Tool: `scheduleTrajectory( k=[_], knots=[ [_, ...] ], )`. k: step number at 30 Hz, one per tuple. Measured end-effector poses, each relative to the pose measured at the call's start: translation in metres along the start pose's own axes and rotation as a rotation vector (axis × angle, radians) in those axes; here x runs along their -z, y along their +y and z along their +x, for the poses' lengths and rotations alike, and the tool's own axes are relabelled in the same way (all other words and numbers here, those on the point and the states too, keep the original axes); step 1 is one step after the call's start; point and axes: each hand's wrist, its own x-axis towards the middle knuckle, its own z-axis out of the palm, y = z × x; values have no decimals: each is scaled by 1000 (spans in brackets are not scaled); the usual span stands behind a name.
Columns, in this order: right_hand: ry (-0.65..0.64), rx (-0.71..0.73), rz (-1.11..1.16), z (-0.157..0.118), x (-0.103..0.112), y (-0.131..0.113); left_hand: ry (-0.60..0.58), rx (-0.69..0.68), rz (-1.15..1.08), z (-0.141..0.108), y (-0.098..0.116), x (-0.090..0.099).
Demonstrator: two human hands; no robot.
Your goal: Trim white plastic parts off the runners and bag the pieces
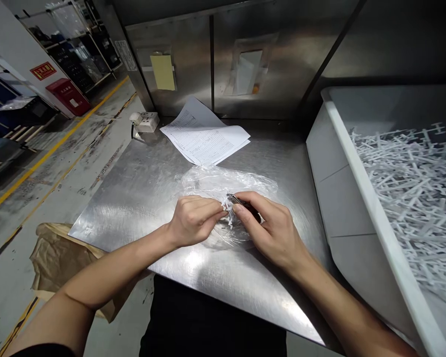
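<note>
Here, above the middle of the metal counter (pixel 122 198), the left hand (pixel 193 219) and the right hand (pixel 275 228) meet nearly fingertip to fingertip. The left fingers are pinched together on a small, branching white piece (pixel 229 218), which sticks out toward the right hand. The right fingers are closed around a dark-handled tool (pixel 250 207), its metal tip right at the top of the white piece; whether the tip touches it I cannot tell.

Beneath both hands a crumpled clear plastic bag (pixel 226 179) lies spread on the counter, well in from the front edge. Printed sheets (pixel 208 134) lie behind it, toward the back edge, and a white power socket (pixel 147 122) sits at the back left corner. Along the right edge stands a large pale bin (pixel 342 198) heaped with thin white plastic pieces (pixel 412 183). Brown paper (pixel 55 263) shows below the front left corner.
</note>
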Motion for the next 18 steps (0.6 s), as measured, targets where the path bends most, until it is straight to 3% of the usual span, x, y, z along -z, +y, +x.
scheduleTrajectory(
  k=[11,18],
  knots=[
    [35,-15,34,-2,-2,0,-14,-56,58,-3,-1,-2],
    [-3,-207,113,-1,-8,10,1,-65,105,-5,2,-6]
  ],
)
